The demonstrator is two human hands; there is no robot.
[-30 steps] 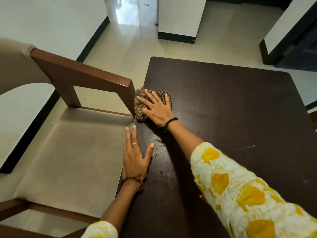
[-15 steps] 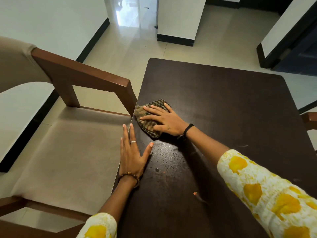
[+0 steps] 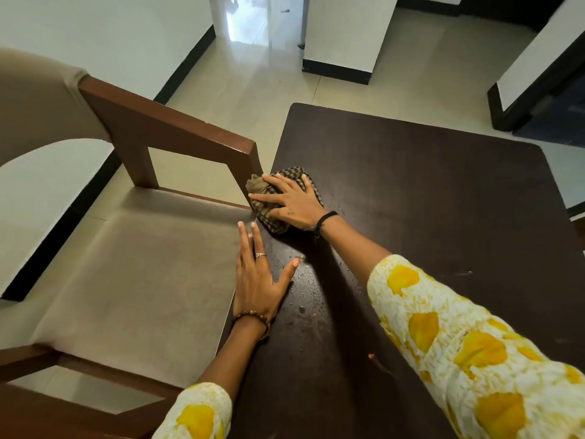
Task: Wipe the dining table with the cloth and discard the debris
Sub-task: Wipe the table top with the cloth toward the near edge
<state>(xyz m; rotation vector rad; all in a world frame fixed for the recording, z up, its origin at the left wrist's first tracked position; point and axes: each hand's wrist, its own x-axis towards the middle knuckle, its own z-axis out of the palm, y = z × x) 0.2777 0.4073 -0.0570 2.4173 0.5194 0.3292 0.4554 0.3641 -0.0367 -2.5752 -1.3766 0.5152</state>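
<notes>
Reaching in from the bottom edge were two arms in white sleeves [image 3: 468, 350] printed with yellow blotches. Nearest lay a small orange crumb [image 3: 370, 355] on the dark table [image 3: 443, 191], just beside the right sleeve. A little farther on, pale crumbs [image 3: 304, 280] were scattered over the tabletop between the two forearms.

The left hand [image 3: 258, 280] lay flat along the table's left edge, fingers straight and together, thumb spread out onto the wood toward the crumbs — it gripped nothing. A ring sat on one finger and a beaded bracelet [image 3: 253, 321] circled the wrist. The fingertips pointed away from the person, ending just short of the cloth.

Beyond it, the right hand [image 3: 292, 201] pressed down on the checked cloth [image 3: 269, 217], palm on top and fingers spread, only lightly bent over the bunched fabric. A dark band [image 3: 326, 218] ran round that wrist. The cloth sat on the table at its left edge, bunched up, its far corner touching or nearly touching the wooden armrest of the chair [image 3: 142, 274] drawn up alongside.

The chair's beige seat filled the left side. Farther off stretched a pale tiled floor [image 3: 253, 83] and white walls with black skirting.
</notes>
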